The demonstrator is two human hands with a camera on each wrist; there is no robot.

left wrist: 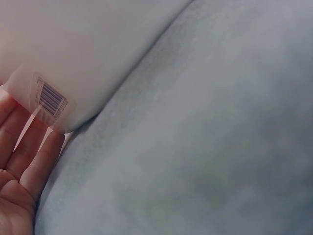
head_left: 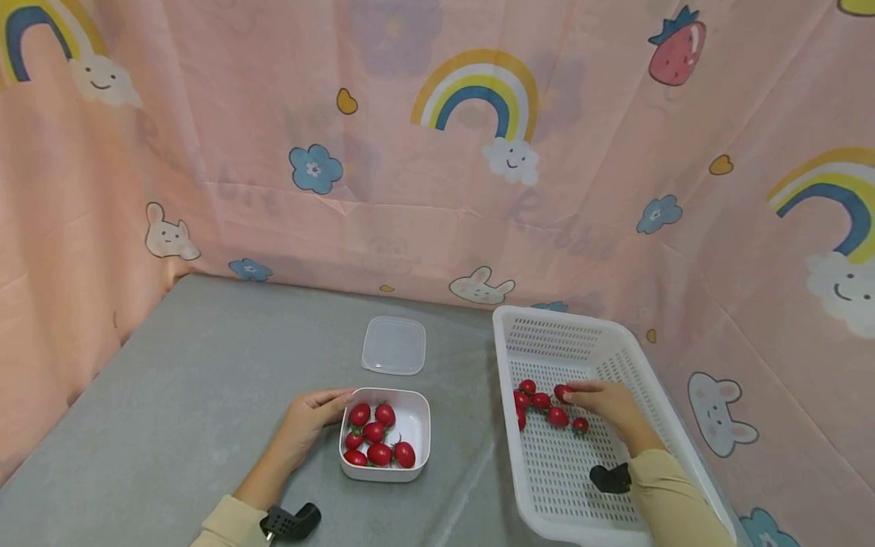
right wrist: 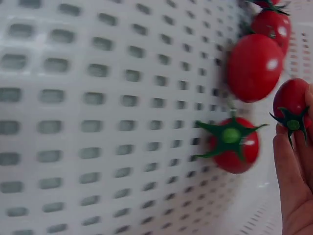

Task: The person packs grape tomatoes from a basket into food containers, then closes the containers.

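Note:
A small white square container [head_left: 414, 416] holds several red cherry tomatoes [head_left: 374, 432]. My left hand [head_left: 304, 424] rests at its left side, fingers fairly straight against the wall beside a barcode label [left wrist: 51, 99] in the left wrist view. Inside a white perforated basket [head_left: 506, 357], my right hand [head_left: 611, 404] pinches a cherry tomato [right wrist: 292, 100] with a green calyx. More loose cherry tomatoes [right wrist: 254, 67] lie on the basket floor just left of that hand.
A translucent square lid [head_left: 393, 346] lies flat behind the container. Grey cloth [head_left: 205, 395] covers the table, and a pink patterned curtain [head_left: 383, 228] hangs along the back and sides. The basket's raised rim stands between the container and the tomatoes in the basket.

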